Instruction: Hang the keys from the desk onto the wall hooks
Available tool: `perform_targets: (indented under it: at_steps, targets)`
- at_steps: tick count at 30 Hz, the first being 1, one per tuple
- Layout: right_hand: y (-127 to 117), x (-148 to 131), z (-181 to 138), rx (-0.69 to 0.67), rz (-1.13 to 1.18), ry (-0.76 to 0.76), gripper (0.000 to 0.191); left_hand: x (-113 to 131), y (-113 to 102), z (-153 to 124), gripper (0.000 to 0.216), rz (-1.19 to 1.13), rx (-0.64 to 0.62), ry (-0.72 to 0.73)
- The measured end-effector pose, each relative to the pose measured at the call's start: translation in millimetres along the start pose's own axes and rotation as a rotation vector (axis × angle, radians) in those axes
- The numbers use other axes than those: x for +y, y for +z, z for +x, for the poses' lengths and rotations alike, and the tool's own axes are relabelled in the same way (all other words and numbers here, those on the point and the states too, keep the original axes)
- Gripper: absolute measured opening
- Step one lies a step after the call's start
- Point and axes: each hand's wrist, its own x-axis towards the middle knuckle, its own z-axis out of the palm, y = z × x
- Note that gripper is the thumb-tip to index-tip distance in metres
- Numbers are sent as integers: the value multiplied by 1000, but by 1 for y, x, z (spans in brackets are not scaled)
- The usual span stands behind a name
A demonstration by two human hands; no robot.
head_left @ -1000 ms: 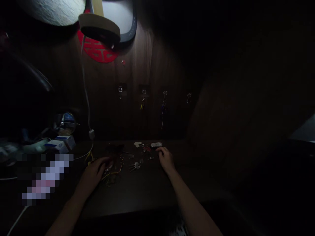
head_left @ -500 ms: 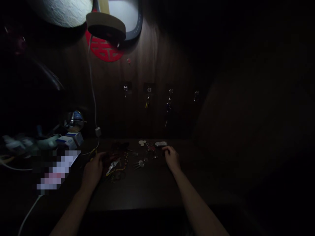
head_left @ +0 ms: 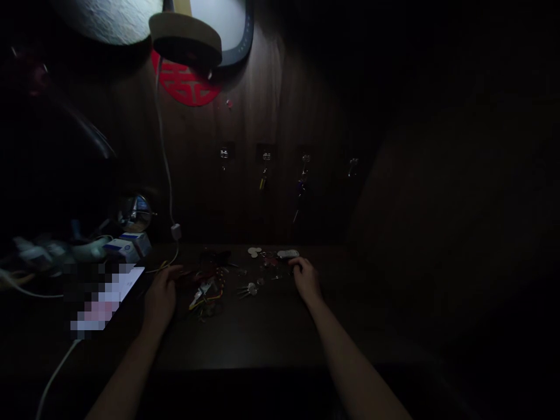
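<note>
In dim light, my left hand (head_left: 161, 297) rests at the left of a jumbled pile, its fingers stretched to the right and nothing visible in them. Dark red items, hard to make out, lie by its fingertips. Beside them are silver keys (head_left: 202, 291) on a yellow cord (head_left: 213, 300) and a beaded string (head_left: 221, 281). Across the table, my right hand (head_left: 307, 283) stays low with fingers loosely bent and apart, close to a white oval fob (head_left: 288, 254). Between the hands lie a fanned bunch of keys (head_left: 250, 289) and several white discs (head_left: 254, 251).
A lit phone-like screen (head_left: 126, 283), partly pixelated, lies left of my left hand with a white cable. Blue-and-white boxes (head_left: 126, 247) and a round mirror (head_left: 135, 213) stand behind it. Hooks on the back panel hold keys (head_left: 263, 182). A lamp (head_left: 186, 38) hangs above.
My left hand has shifted slightly left, and its fingers now reach out straighter. My right hand keeps nearly the same pose by the white fob. The view has tilted slightly.
</note>
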Motion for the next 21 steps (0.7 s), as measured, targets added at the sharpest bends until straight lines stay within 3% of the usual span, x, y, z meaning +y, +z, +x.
perform_targets:
  at_steps: [7,11,16,21]
  targets:
    - [3,1,3,43,147,69,23,12,-2,-8,30,-41,41,48]
    - [3,1,4,93,258,156,19,32,12,-11,32,-78,-156,200]
    - [-2,1,3,152,258,187,19,66,47,-12,34,-73,-458,453]
    - [-4,1,2,174,222,197,20,83,72,-17,38,119,-502,526]
